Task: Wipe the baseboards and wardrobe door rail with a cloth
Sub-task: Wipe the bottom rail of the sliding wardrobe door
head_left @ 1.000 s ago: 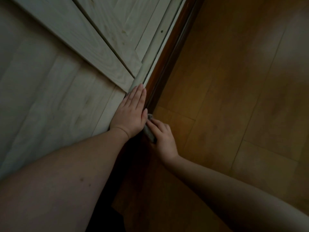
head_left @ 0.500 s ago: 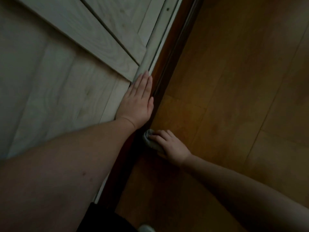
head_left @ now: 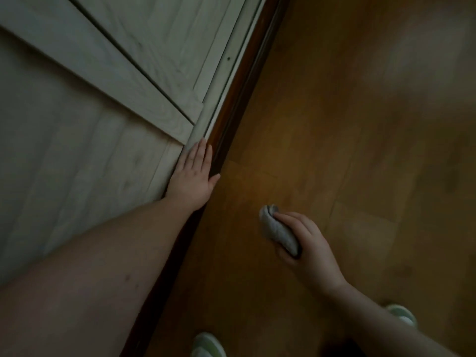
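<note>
The left hand lies flat with its fingers straight and together, palm pressed against the lower edge of the pale wardrobe door at the middle of the frame, its thumb reaching out over the dark door rail that runs diagonally from the top centre down to the lower left. The right hand, lower right of centre, has its fingers curled round a folded grey cloth, gripping it above or on the wooden floor (which of the 2 is hard to tell) and well apart from the rail. The cloth is bunched into a narrow roll, 1 end poking out past the fingertips. The light is dim, and the groove of the rail is mostly shadow. At the bottom edge 2 pale slippers are cut off, 1 partly hidden behind the right forearm.
</note>
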Tool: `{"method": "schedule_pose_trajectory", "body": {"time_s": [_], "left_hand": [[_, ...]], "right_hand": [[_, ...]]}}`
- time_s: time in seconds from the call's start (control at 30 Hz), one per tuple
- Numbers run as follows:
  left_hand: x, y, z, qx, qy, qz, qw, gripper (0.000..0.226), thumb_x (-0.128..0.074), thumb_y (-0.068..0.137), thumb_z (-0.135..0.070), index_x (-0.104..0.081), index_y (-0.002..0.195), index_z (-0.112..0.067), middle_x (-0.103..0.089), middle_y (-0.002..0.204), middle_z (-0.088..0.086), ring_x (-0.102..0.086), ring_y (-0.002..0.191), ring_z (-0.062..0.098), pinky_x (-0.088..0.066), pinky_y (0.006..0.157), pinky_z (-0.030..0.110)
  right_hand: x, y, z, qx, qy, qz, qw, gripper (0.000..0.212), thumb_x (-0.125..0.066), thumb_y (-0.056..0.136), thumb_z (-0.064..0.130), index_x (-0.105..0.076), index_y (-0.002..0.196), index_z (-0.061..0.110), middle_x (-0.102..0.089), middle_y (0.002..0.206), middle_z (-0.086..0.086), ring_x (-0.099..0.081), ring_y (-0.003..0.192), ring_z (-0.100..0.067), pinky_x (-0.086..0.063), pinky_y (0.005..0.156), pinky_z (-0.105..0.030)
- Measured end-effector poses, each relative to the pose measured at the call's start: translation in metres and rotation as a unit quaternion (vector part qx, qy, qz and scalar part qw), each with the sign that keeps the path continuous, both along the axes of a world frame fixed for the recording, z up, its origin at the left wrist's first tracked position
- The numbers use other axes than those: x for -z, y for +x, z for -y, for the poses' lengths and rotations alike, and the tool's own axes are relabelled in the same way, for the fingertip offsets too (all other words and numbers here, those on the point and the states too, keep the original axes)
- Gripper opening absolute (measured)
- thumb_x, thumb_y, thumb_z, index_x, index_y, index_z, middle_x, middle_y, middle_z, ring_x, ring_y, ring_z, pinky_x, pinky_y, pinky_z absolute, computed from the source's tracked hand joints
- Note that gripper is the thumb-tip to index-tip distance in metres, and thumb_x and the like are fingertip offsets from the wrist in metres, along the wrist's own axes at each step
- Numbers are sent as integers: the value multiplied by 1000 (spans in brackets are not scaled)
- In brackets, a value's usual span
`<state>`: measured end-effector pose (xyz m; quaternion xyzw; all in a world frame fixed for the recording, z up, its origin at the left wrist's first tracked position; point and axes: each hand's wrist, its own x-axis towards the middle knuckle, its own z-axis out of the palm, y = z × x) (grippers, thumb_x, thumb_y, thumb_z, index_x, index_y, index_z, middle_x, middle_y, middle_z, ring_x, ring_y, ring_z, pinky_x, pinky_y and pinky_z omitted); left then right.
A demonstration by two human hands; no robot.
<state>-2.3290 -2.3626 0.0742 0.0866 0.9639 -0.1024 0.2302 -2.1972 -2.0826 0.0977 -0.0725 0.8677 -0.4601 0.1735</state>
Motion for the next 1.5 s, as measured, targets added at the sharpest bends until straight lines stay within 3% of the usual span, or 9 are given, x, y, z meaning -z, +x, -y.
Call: {"method": "schedule_pose_trajectory", "body": {"time_s": [0.17, 0.23, 0.33, 0.47, 0.73, 1.0, 1.17, 1.33, 1.5], "left_hand": [[-87, 24, -25, -14, 97, 41, 994, 68, 0, 101, -58, 1, 159, -22, 2, 167, 0, 5, 153, 15, 3, 122, 40], [-128, 30, -25, 5, 111, 46, 993, 65, -6, 102, -56, -3, 159, -24, -3, 167, 0, 1, 153, 15, 2, 122, 39], [-177, 37, -21, 25, 105, 52, 993, 62, -16, 105, -49, -1, 159, -22, -4, 167, 1, -1, 153, 16, 3, 122, 37], [-225, 45, -19, 54, 98, 55, 992, 64, -29, 105, -40, -2, 159, -20, -8, 167, 2, -6, 153, 17, -2, 123, 37], [-293, 54, -54, -43, 70, 97, 992, 65, -31, 105, -33, 1, 159, -18, -4, 167, 0, -1, 153, 15, 2, 123, 36], [-286, 6, -99, -29, 74, 86, 993, 64, -32, 105, -33, -3, 159, -13, -5, 167, 5, -3, 153, 19, -4, 125, 39], [-258, -63, -114, -29, 111, 102, 988, 69, -37, 104, -32, 2, 159, -19, -3, 168, 0, -1, 153, 19, -3, 125, 40], [-249, -105, -92, 3, 107, 117, 987, 68, -37, 104, -30, 2, 159, -17, -2, 168, 2, 0, 153, 19, -3, 125, 38], [-221, -131, -91, -35, 127, 131, 983, 68, -39, 104, -28, 0, 159, -17, 0, 168, 2, 2, 153, 19, -6, 125, 40]], "right_hand": [[-78, 22, -19, 117, -7, 20, 993, 69, -79, 78, 8, -49, 130, 42, -50, 128, 28, -52, 119, 1, -46, 97, -22], [-107, 26, -18, 147, -14, 21, 989, 68, -78, 78, 6, -50, 127, 43, -52, 125, 28, -53, 115, 3, -46, 94, -16], [-151, 25, -24, 161, -25, 19, 987, 68, -78, 79, 7, -49, 126, 47, -53, 123, 28, -54, 114, 4, -41, 90, -6], [-200, 9, -48, 163, -27, 17, 986, 62, -80, 79, 10, -53, 126, 40, -55, 122, 26, -56, 111, 2, -42, 89, -7], [-269, -41, -86, 171, -47, 32, 984, 55, -79, 81, 25, -55, 129, 34, -56, 122, 24, -54, 111, 8, -44, 87, -5], [-261, -80, -68, 138, -33, 25, 990, 58, -80, 81, 19, -53, 132, 31, -52, 129, 17, -52, 118, -7, -51, 95, -33], [-257, -115, -82, 142, 8, 6, 990, 61, -80, 79, 15, -54, 132, 29, -54, 127, 14, -55, 115, -9, -51, 93, -34], [-258, -165, -87, 170, 33, 18, 985, 57, -76, 83, 26, -53, 135, 29, -54, 127, 15, -54, 112, -2, -39, 86, -11], [-223, -230, -76, 143, 31, 21, 989, 56, -75, 86, 28, -51, 137, 31, -49, 128, 20, -50, 115, -2, -42, 91, -21]]}}
